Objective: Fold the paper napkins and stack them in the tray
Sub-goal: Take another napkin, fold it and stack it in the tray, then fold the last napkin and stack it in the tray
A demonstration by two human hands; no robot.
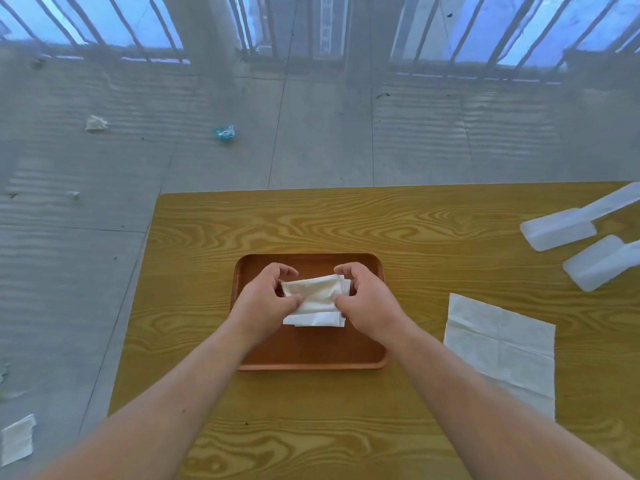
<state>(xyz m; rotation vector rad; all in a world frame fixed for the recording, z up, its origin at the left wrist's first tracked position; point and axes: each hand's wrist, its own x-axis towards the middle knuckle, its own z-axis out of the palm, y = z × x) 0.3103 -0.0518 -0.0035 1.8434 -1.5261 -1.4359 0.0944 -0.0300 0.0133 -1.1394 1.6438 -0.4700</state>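
Head view: left hand (268,296) and right hand (363,299) each pinch an end of the folded napkin (317,291), squaring it over the stack (313,319) in the tray (311,355).

1 head view, facing forward and down, near table (415,237)

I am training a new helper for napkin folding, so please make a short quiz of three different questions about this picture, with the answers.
1. True or false: both hands are gripping the folded napkin above the tray.
2. Where does the unfolded napkin lie?
A. in the tray
B. on the table, right of the tray
C. on the floor
3. Fill in: under the held napkin, more folded napkins already lie in the ____.

Key
1. True: the left hand and the right hand each pinch one end with the fingers.
2. B
3. tray
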